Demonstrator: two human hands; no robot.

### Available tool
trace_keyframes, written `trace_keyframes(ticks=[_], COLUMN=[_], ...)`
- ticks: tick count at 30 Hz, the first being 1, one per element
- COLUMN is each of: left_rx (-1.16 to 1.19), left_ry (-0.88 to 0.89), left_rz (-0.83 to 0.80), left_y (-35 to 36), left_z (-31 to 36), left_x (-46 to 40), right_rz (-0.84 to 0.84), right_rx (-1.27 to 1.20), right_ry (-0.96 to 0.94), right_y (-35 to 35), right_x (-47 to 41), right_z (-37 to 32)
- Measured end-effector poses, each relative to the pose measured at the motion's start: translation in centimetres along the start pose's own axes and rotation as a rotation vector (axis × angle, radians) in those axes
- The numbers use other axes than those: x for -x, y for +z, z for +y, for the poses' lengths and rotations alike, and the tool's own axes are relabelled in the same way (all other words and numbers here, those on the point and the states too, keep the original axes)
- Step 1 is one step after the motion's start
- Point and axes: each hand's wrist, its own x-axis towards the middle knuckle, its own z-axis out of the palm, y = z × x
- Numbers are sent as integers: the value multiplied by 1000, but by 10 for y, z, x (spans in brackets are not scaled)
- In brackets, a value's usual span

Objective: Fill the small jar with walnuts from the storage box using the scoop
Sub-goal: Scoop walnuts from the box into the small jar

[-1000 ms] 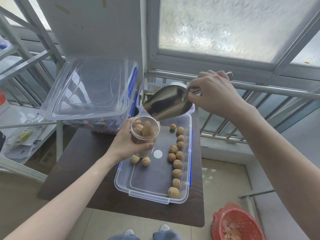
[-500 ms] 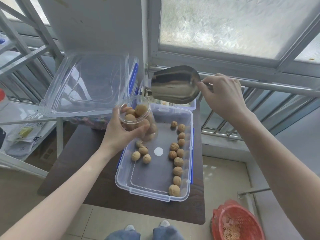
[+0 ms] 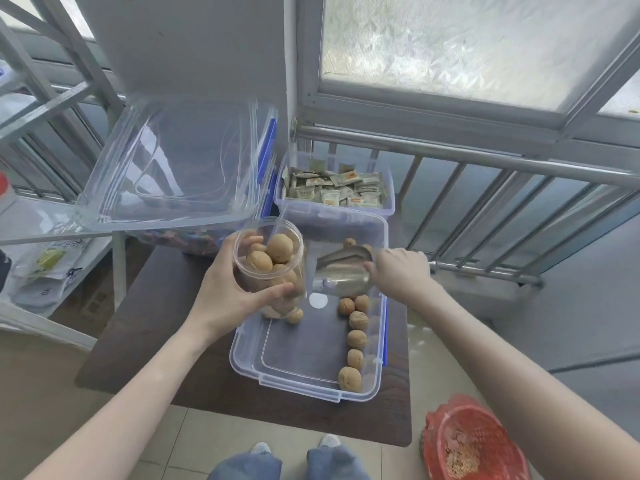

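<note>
Two bare hands work over a clear plastic storage box [image 3: 304, 375] that sits on a dark brown worktop [image 3: 145, 341] in the head view. The left hand [image 3: 225, 299] has its grip wrapped round a small clear jar [image 3: 268, 258], thumb across the near side and fingers behind it, holding it tilted above the box's left edge with its open mouth toward the camera; walnuts [image 3: 278, 249] fill much of it, reaching close to the rim. The right hand [image 3: 398, 271] has its grip closed on the handle end of a metal scoop [image 3: 341, 275], whose bowl lies low inside the box just to the right of the jar, mouth pointing left; I cannot tell whether it touches the box floor. A loose row of walnuts [image 3: 356, 337] runs along the right side of the box floor, and one more [image 3: 294, 317] lies just below the jar. Behind the box stands a tub of sachets [image 3: 334, 188], and to the left a large clear container [image 3: 173, 168]. On the floor at lower right is a red basket [image 3: 474, 441].
</note>
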Motion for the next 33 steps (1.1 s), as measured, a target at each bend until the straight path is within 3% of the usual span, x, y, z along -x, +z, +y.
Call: trace_keyframes(ticks=[5, 14, 23, 30, 33], left_rx=[-44, -71, -66, -52, -51], left_ry=[31, -33, -46, -66, -69], left_rz=[55, 122, 133, 115, 110], left_y=[-21, -42, -46, -46, -46], left_z=[-2, -21, -31, -37, -38], left_x=[5, 15, 19, 18, 17], right_rz=[-223, -373, -362, -244, -317], right_rx=[-19, -38, -165, -236, -343], right_ry=[-28, -66, -66, -53, -41], right_y=[27, 48, 84, 98, 95], right_x=[2, 7, -6, -8, -7], right_z=[-20, -41, -48, -43, -47])
